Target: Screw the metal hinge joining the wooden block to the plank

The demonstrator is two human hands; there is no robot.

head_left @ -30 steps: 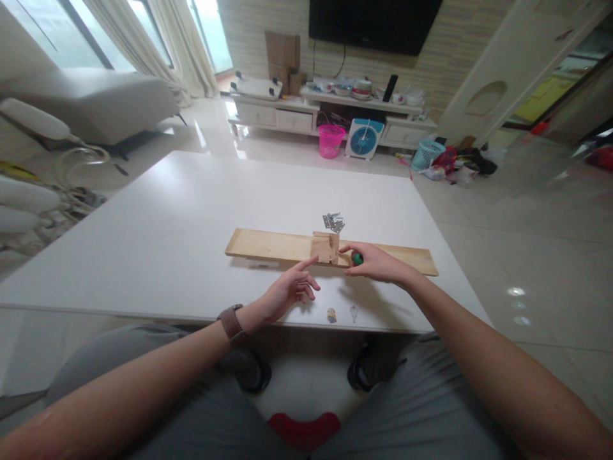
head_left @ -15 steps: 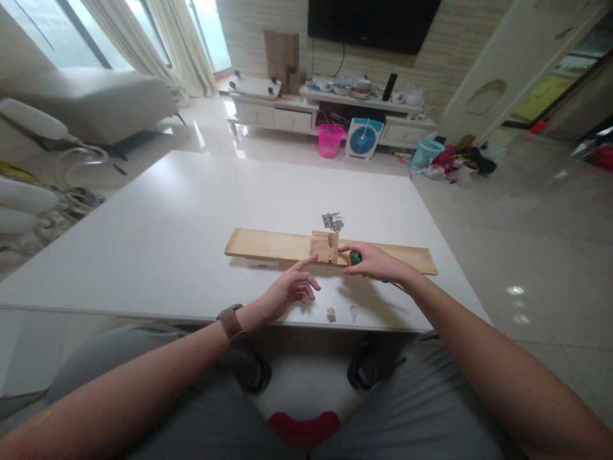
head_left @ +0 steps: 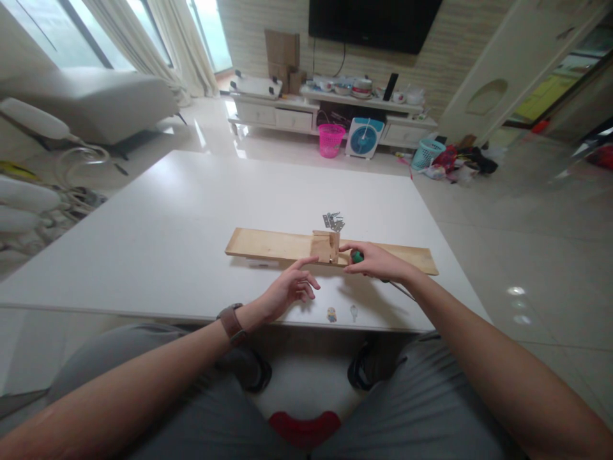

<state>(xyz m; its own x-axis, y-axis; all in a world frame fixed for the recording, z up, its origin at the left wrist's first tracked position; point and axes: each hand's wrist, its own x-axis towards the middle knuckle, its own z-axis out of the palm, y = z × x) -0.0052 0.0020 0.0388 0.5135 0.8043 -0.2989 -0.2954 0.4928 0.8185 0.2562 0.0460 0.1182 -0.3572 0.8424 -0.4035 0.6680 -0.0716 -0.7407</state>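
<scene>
A long wooden board [head_left: 272, 243] lies across the white table in front of me. Near its middle is a small brown wooden block [head_left: 324, 248], with something small and shiny at its lower right edge. The index finger of my left hand [head_left: 292, 291] stretches to the block's near edge, its other fingers loosely bent and apart. In my right hand [head_left: 376, 260], just right of the block, is a screwdriver [head_left: 357, 256] gripped by its green handle. Its metal shaft points back under my forearm. Beyond the board lie several metal hinges [head_left: 333, 222].
Two small stickers [head_left: 331, 314] mark the near edge of the white table [head_left: 191, 211]. My knees are below that edge. Across the floor are a TV stand [head_left: 268, 115], a pink basket [head_left: 331, 140] and a box fan [head_left: 364, 137].
The screwdriver has turned slightly in my right hand, and more of its shaft shows below the forearm. My left hand stays in place at the block.
</scene>
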